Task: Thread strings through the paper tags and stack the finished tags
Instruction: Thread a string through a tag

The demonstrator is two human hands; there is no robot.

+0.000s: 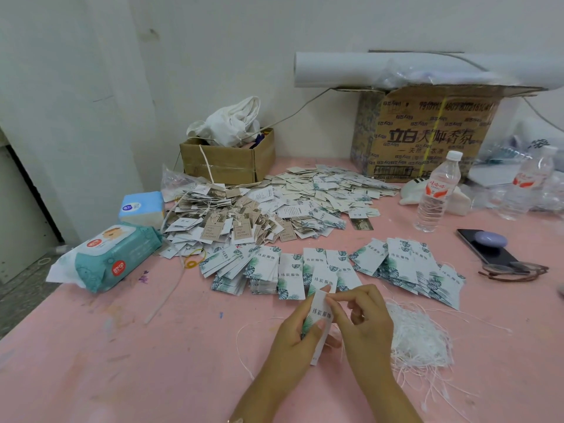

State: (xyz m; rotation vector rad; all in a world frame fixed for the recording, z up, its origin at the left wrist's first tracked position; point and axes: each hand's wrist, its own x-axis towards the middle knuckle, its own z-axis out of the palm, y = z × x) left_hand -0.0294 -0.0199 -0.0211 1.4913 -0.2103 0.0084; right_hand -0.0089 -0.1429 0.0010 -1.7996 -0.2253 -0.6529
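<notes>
— Where's the tag (321,314)?
— Above the counter's (152,361) front edge, middle; left grip (293,329) clasps its lower half; right grip (364,320) pinches its top edge; loose strings (419,338) lie just to the right.

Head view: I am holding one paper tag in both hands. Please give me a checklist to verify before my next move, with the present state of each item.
1. Left hand grips the white paper tag with green leaf print: ok.
2. Right hand pinches the tag's top edge: ok.
3. String already through the tag's hole: cannot tell, too small.
4. Tangled bundle of thin white strings lies beside the right hand: ok.
5. Overlapping rows of leaf-printed tags lie just beyond the hands on the pink table: ok.
</notes>
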